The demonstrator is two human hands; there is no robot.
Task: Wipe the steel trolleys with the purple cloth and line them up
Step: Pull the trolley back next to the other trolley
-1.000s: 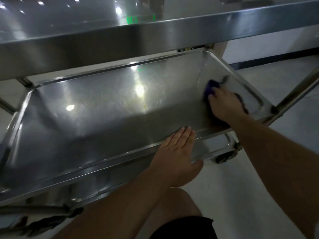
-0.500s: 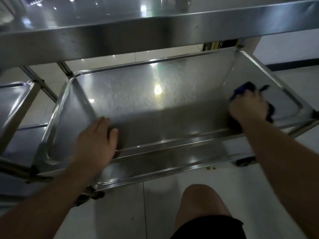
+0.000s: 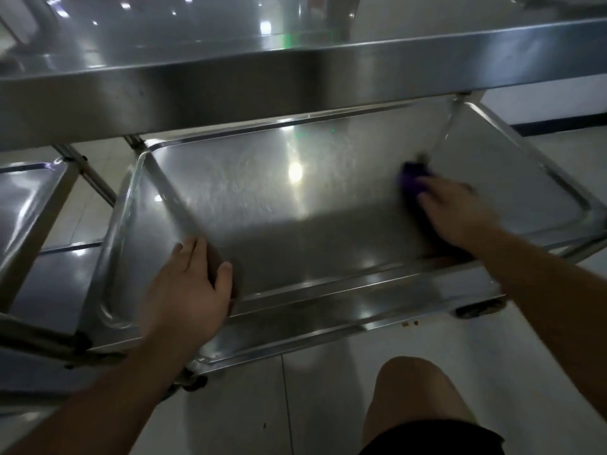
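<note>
Directly below the head camera, a shiny stainless-steel trolley (image 3: 295,77) with stacked rectangular tray shelves fills most of the view. Its top shelf runs as a broad band across the upper part of the picture, and beneath it lies the middle shelf (image 3: 279,208), a shallow steel tray with a raised rim and bright ceiling-light reflections near its centre.

The left hand (image 3: 184,287) rests over the near rim of this shelf, close to its near left corner; its fingers lie fairly straight on the tray floor and the thumb points toward the centre, with nothing held.

The right hand (image 3: 456,211) is toward the right end of the shelf, blurred by motion. It presses down on a crumpled purple cloth (image 3: 412,178), which shows beyond the fingertips against the tray floor, near the right side wall. Whether the fingers curl round the cloth or lie flat on it cannot be told through the blur.

A second steel trolley (image 3: 29,205) stands just beside the first, at the left edge of the view. A black caster wheel (image 3: 478,308) shows under the right near corner of the first trolley. Pale floor tiles (image 3: 312,405) lie beneath, and a bare knee (image 3: 414,389) above dark shorts appears at the bottom.
</note>
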